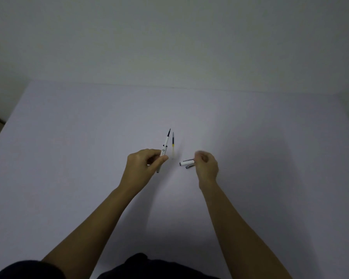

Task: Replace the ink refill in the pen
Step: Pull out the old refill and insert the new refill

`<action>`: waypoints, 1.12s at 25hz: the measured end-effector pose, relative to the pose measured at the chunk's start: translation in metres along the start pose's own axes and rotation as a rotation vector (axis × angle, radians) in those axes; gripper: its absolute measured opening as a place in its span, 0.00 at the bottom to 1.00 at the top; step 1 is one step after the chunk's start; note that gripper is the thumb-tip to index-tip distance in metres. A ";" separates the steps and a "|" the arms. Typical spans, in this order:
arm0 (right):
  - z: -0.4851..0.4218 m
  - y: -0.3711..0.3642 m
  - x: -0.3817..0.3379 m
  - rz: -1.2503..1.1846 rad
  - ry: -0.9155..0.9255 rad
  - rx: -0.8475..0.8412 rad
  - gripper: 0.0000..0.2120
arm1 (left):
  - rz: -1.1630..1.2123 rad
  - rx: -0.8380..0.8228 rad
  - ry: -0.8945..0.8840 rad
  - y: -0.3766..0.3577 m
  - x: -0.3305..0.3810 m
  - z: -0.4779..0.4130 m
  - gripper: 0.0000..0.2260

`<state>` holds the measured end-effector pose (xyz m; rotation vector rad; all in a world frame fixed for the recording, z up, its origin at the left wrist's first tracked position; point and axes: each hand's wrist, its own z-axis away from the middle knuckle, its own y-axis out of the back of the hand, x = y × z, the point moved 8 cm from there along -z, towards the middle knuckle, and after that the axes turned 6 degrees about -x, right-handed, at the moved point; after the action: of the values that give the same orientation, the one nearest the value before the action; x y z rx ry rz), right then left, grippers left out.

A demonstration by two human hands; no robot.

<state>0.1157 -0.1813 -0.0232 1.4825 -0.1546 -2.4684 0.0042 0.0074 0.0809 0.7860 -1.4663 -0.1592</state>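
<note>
My left hand [143, 165] grips a white pen barrel [163, 152], held tilted, with a refill [166, 138] sticking out of its far end, dark tip pointing away. A second refill [173, 144], dark with a yellow band and a clear lower part, lies on the table just right of the barrel. My right hand [207, 166] is curled and blurred beside a white pen cap [186, 163] and a small dark metal piece [189, 167]. I cannot tell whether its fingers touch the cap.
The white table [89, 137] spans the view, its far edge meeting a pale wall. Its left edge runs diagonally at the far left. Dark clothing shows at the bottom.
</note>
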 end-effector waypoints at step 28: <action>-0.090 -0.060 -0.026 0.490 0.164 -0.095 0.11 | -0.053 -0.069 0.167 -0.013 -0.044 -0.036 0.08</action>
<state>0.1970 -0.1126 -0.0570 1.3995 -0.3211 -1.9345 0.0357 0.0353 0.0410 0.7644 -1.2769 -0.1789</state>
